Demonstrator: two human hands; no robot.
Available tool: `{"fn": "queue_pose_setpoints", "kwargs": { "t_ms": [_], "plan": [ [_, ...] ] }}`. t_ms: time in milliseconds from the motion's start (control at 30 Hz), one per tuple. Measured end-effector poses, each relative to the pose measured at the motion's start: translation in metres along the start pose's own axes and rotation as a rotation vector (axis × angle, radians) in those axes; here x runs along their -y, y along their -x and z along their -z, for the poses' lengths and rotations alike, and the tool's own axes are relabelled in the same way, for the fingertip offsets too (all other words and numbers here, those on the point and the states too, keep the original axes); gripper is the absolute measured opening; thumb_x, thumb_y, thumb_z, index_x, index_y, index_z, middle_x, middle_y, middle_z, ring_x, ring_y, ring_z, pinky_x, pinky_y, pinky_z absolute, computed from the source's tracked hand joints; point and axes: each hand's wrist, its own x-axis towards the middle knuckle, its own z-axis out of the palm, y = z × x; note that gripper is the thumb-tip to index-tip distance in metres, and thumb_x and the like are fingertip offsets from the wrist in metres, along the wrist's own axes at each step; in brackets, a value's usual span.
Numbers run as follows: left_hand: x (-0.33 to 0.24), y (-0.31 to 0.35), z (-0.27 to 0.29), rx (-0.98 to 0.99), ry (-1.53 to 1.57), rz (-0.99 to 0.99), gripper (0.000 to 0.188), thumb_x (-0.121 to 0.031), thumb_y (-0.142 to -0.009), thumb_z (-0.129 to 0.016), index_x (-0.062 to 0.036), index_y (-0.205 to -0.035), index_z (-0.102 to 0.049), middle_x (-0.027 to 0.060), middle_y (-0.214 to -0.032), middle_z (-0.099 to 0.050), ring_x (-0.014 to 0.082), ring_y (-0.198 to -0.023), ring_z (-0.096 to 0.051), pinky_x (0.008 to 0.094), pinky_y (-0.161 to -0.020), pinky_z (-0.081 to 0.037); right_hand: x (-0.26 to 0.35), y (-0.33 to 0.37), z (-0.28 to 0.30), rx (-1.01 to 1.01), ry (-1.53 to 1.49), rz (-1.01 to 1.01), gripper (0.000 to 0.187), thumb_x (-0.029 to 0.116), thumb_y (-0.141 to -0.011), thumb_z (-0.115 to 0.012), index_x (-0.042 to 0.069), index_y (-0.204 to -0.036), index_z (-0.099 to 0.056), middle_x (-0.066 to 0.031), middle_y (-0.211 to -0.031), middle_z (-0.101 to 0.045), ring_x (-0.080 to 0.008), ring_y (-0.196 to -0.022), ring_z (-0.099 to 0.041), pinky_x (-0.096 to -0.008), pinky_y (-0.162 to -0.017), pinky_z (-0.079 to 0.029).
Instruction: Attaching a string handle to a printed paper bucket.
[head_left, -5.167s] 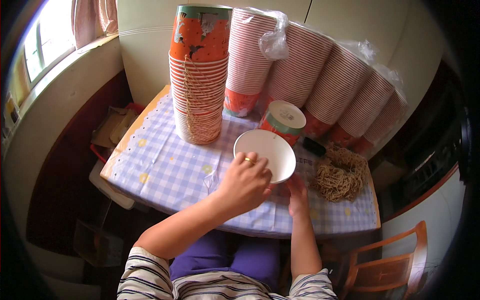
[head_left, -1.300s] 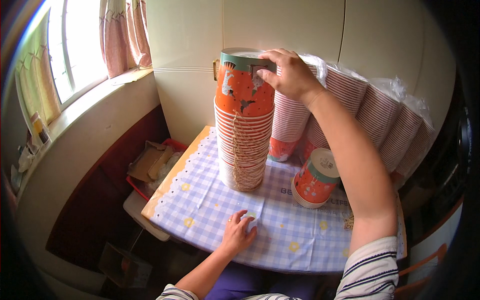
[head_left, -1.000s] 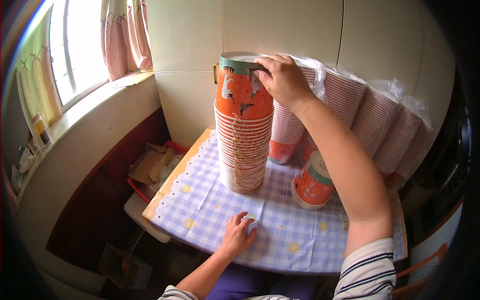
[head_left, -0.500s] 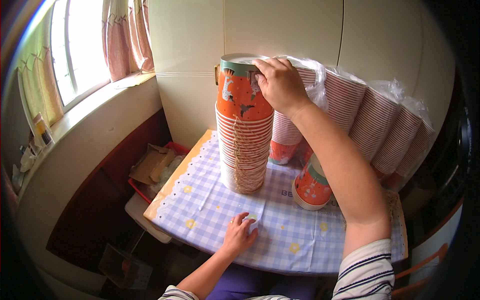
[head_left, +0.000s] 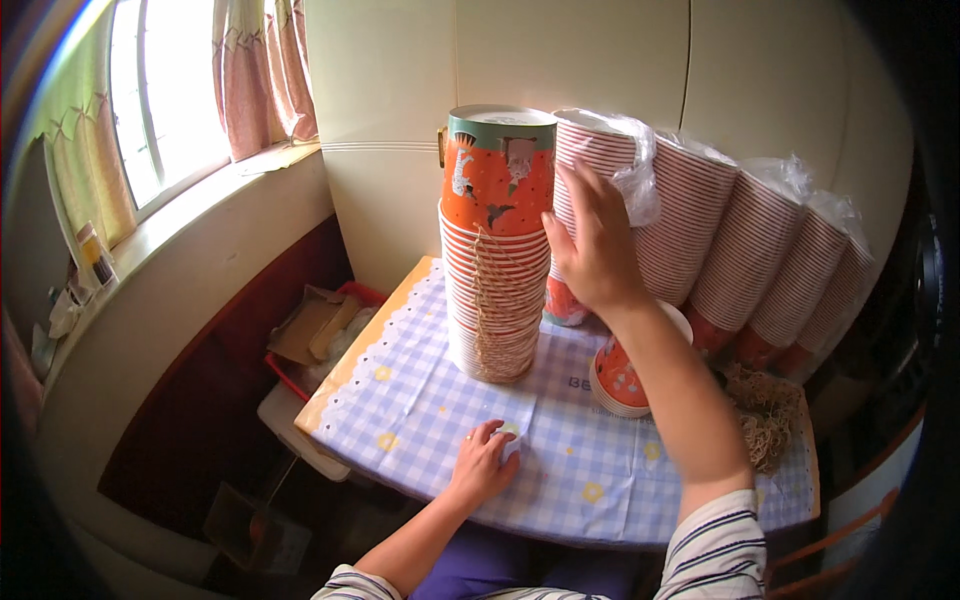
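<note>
A tall stack of nested orange paper tubs, turned upside down with a teal band at the top, stands upright on the table. Twine strands hang along its near side down to the table. Just right of the stack, my right hand is raised with fingers apart, holding nothing. My left hand rests on the tablecloth in front of the stack, fingers loosely spread and free of any object. Under my right forearm sits a short stack of similar tubs, partly hidden by the arm.
Several tall tub stacks in clear plastic lean along the table's back right. A tangled twine bundle lies at the right edge. The checkered tablecloth covers the table. A red bin with cardboard is at left, below the window.
My right hand has let go of the top of the tall stack and moved right and down, its fingers opening. The left hand stays on the table.
</note>
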Motion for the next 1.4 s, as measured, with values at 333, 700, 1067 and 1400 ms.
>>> {"fn": "queue_pose_setpoints", "kwargs": {
  "t_ms": [333, 700, 1067, 1400],
  "plan": [
    [0.002, 0.005, -0.007, -0.020, -0.033, -0.012, 0.025, -0.017, -0.076, -0.067, -0.0081, -0.100, -0.064, 0.0146, -0.117, -0.057, 0.0344, -0.106, -0.054, 0.0434, -0.090, -0.043, 0.016, 0.233, 0.073, 0.328, -0.384, -0.807, 0.020, 0.008, -0.083, -0.065, -0.001, -0.101, -0.064, -0.0141, -0.097, -0.064, -0.0237, -0.088, -0.062, -0.0328, -0.077, -0.050],
    [0.006, 0.001, -0.008, -0.059, -0.105, -0.127, 0.014, -0.013, -0.074, -0.065, -0.0059, -0.086, -0.065, 0.0099, -0.095, -0.062, 0.0317, -0.096, -0.057, 0.0417, -0.083, -0.046, 0.003, 0.364, 0.109, 0.149, -0.643, -1.324, 0.016, 0.010, -0.092, -0.058, -0.002, -0.099, -0.064, -0.0032, -0.088, -0.066, -0.0091, -0.075, -0.060, -0.0233, -0.070, -0.048],
    [-0.002, 0.002, -0.010, -0.017, -0.166, -0.098, 0.014, -0.014, -0.077, -0.064, -0.0056, -0.088, -0.066, 0.0108, -0.096, -0.063, 0.0313, -0.098, -0.057, 0.0415, -0.088, -0.044, 0.009, 0.362, 0.109, 0.145, -0.371, -1.165, 0.014, 0.010, -0.089, -0.058, -0.001, -0.088, -0.065, -0.0035, -0.071, -0.065, -0.0089, -0.062, -0.058, -0.0249, -0.060, -0.048],
    [0.003, -0.001, -0.013, -0.076, -0.176, -0.141, 0.012, -0.011, -0.073, -0.064, -0.0056, -0.084, -0.066, 0.0109, -0.091, -0.064, 0.0315, -0.092, -0.059, 0.0414, -0.083, -0.046, 0.007, 0.357, 0.107, 0.160, -0.375, -1.172, 0.013, 0.011, -0.088, -0.059, 0.000, -0.087, -0.065, -0.0033, -0.070, -0.065, -0.0088, -0.062, -0.058, -0.0251, -0.059, -0.047]
  ]
}}
